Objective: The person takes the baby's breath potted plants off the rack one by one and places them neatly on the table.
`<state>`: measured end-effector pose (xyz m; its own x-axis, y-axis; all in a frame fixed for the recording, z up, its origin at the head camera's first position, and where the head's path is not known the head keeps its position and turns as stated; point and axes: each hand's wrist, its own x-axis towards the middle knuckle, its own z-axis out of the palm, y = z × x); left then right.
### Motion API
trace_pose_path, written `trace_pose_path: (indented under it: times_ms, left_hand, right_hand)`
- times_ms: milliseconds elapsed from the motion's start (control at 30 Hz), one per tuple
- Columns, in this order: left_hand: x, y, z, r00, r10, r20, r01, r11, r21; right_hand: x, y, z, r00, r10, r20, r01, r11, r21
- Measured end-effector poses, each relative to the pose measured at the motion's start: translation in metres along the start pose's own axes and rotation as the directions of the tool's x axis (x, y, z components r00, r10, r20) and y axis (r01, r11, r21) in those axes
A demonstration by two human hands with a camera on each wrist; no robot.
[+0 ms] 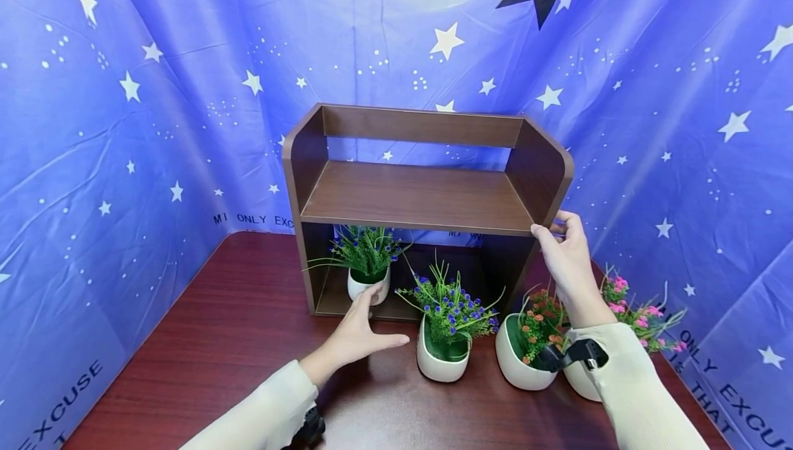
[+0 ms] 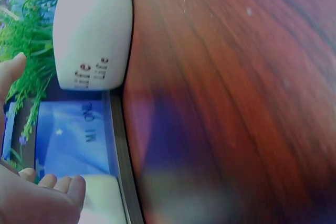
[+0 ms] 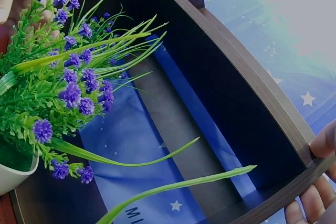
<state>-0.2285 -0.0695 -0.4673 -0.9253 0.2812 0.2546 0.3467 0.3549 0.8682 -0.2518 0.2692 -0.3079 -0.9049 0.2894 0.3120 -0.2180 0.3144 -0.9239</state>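
Note:
A brown two-tier wooden shelf [image 1: 409, 195] stands on the table. My right hand [image 1: 570, 261] grips its right side panel, thumb on the front edge and fingers curled behind. In the lower tier, on the left, sits a white pot [image 1: 359, 287] with blue-purple artificial flowers. My left hand [image 1: 353, 336] is at that pot's front, fingers extended and thumb spread wide; whether the fingertips touch it I cannot tell. Another white pot [image 1: 441, 366] of purple flowers stands before the shelf, right of my left thumb. The left wrist view shows "life" printed on a white pot [image 2: 94, 35].
A white pot with orange flowers [image 1: 525, 367] stands on the dark red table [image 1: 204, 340] at the right. Beside it, partly behind my right forearm, is one with pink flowers [image 1: 647, 316]. A blue star-patterned curtain [image 1: 372, 37] surrounds the table's back and sides.

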Motion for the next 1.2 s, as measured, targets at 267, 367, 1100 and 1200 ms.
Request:
trace_pose_path:
  times_ms: [267, 367, 1100, 1200]
  left_hand:
    - [-0.002, -0.007, -0.020, 0.996, -0.021, -0.089, 0.020, 1.000, -0.021]
    - [-0.002, -0.010, -0.027, 0.991, -0.019, -0.130, 0.016, 1.000, -0.025]
    - [0.039, -0.032, -0.038, 0.946, -0.184, -0.267, 0.201, 0.979, 0.037]
    - [0.047, -0.033, -0.035, 0.947, -0.178, -0.267, 0.197, 0.979, 0.044]
  right_hand:
    - [0.001, 0.002, 0.001, 1.000, 0.008, 0.003, -0.008, 1.000, 0.010]
    - [0.001, 0.002, 0.001, 1.000, 0.009, 0.001, -0.009, 1.000, 0.014]
    - [0.001, 0.002, 0.002, 1.000, 0.003, -0.014, -0.003, 0.999, 0.036]
    - [0.000, 0.002, 0.002, 1.000, 0.002, -0.022, -0.001, 0.999, 0.041]
